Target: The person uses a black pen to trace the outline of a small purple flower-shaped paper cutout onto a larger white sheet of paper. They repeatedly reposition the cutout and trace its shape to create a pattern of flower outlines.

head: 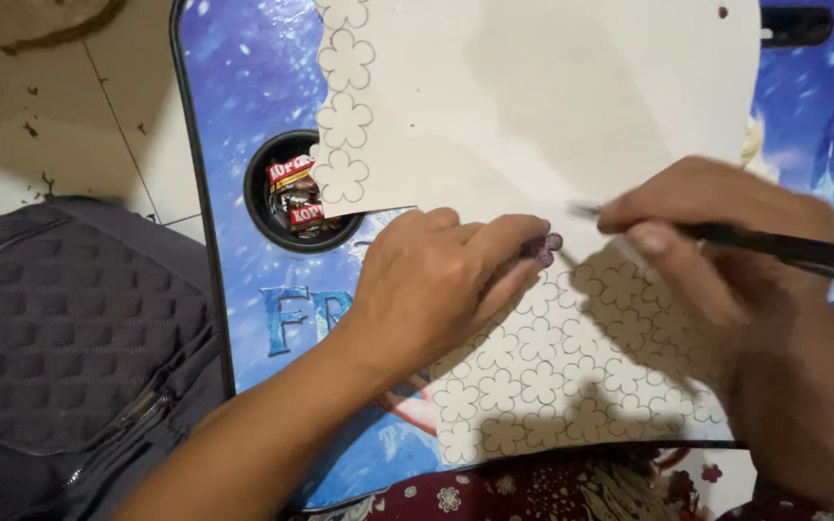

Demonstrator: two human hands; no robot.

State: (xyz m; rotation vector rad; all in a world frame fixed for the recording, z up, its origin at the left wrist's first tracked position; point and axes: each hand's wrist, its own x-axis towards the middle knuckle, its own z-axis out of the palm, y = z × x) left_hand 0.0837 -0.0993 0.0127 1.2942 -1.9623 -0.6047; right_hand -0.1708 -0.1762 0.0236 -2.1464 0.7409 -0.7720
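A dark quilted bag (60, 328) lies left of the blue lap table (243, 87). On the table's cream sheet (533, 106) of drawn flowers, the left hand (436, 280) pins a small purple flower template (542, 248) while the right hand (716, 241) grips a black pen (784, 249) beside it.
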